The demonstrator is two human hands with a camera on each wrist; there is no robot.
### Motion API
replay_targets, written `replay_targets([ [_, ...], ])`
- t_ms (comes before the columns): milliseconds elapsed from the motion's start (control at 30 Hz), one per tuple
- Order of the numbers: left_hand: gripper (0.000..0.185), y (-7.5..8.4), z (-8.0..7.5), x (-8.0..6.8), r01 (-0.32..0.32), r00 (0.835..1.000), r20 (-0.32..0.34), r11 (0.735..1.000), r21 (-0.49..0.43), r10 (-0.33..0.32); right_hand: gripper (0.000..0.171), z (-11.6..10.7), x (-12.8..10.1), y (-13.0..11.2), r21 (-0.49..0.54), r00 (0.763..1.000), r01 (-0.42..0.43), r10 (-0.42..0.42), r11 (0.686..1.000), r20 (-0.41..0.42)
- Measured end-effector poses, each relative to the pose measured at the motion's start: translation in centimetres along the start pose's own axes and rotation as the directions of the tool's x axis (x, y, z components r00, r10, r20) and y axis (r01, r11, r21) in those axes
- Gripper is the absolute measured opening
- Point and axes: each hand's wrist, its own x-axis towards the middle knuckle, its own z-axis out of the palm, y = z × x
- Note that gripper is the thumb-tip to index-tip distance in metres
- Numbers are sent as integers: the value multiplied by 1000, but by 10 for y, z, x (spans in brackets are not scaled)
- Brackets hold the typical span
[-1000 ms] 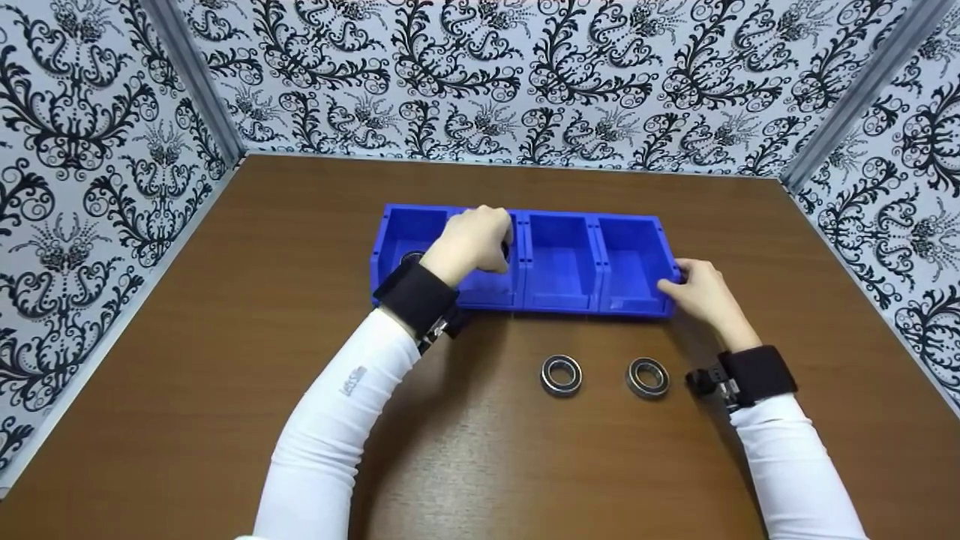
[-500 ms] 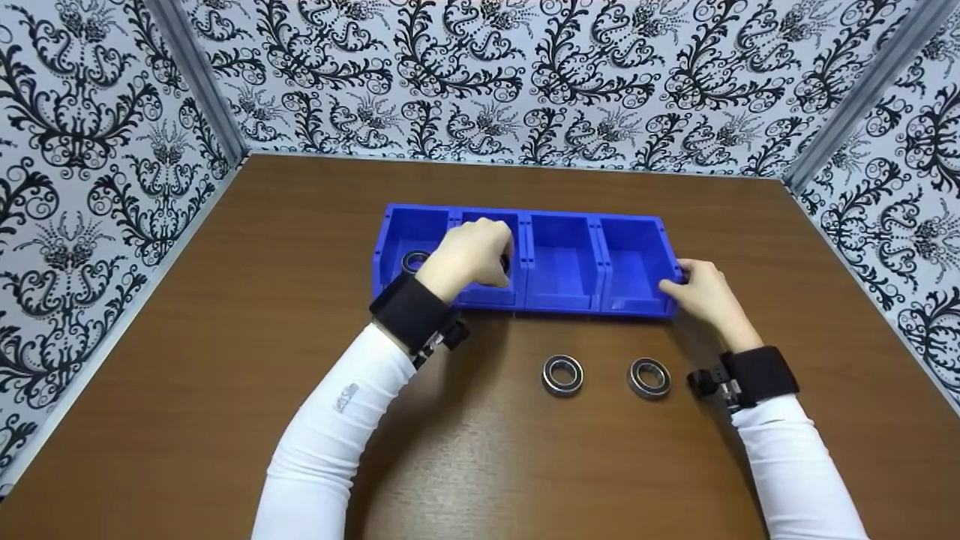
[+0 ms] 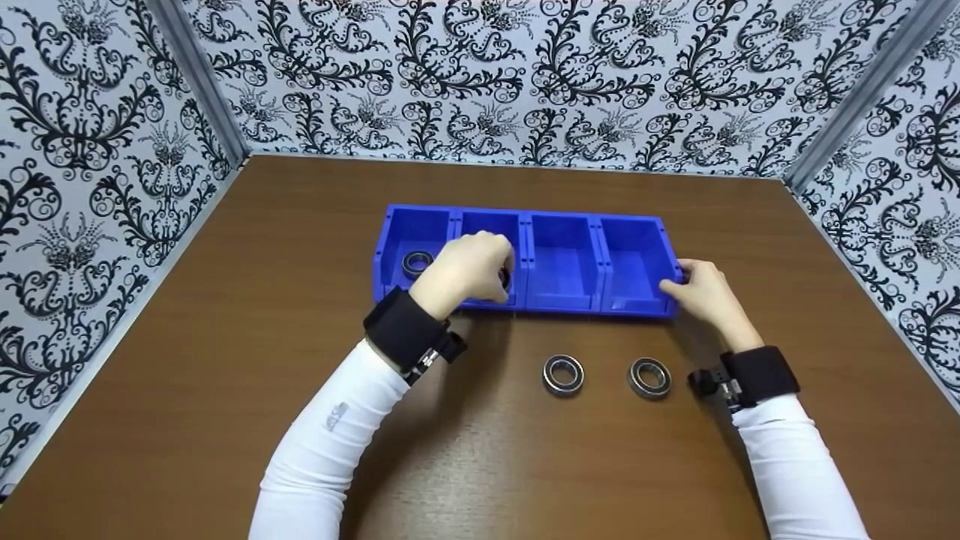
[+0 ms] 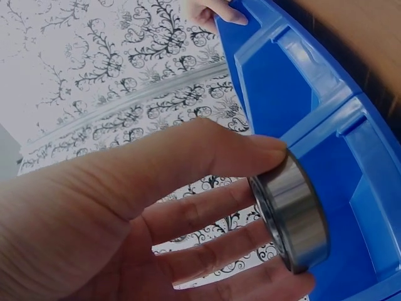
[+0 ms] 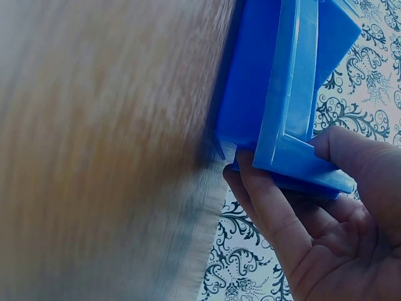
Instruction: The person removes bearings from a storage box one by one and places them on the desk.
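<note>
A person in white sleeves and black wrist straps works at a brown desk (image 3: 225, 337) walled on three sides by black-and-white patterned panels (image 3: 525, 75). A blue tray (image 3: 562, 289) with four open compartments in a row sits at the middle of the desk.

The left hand (image 3: 465, 274) hovers over the tray's second compartment from the left, near that compartment's front wall. Its grip is closed on a metal bearing ring (image 4: 291, 216): the wrist view shows the thumb on top of the ring's rim and the fingers (image 4: 207, 251) underneath, with the ring held on edge just above the blue floor of the compartment. From the head view only a dark sliver of this ring shows past the knuckles.

A second bearing ring (image 3: 417, 262) lies flat inside the tray's leftmost compartment. The two compartments on the right side of the tray show only blue floor.

The right hand (image 3: 705, 292) grips the tray's right end, at its front corner. The wrist view shows the thumb over the rim and the fingers (image 5: 269, 213) curled under the tray's edge.

Two more bearing rings lie flat on the desk in front of the tray, apart from each other: one (image 3: 563, 374) below the third compartment, the other (image 3: 649, 377) below the fourth, close to the right wrist strap.
</note>
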Motion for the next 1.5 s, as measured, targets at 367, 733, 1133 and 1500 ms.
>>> replay_targets([
  [367, 31, 6, 3, -16, -26, 999, 21, 1000, 11, 26, 51, 0, 0, -1, -7, 1000, 7, -7, 1000, -4],
  [733, 27, 8, 7, -26, -78, 997, 29, 997, -8, 78, 50, 0, -1, 0, -9, 1000, 12, -12, 1000, -11],
  [1133, 31, 7, 13, -39, -105, 994, 21, 994, -25, 105, 50, -1, -1, -1, 2, 1000, 10, -10, 1000, 0],
  [1500, 26, 6, 20, -44, -124, 992, 22, 992, -30, 125, 50, 0, 0, 1, -14, 1000, 9, -9, 1000, 1],
])
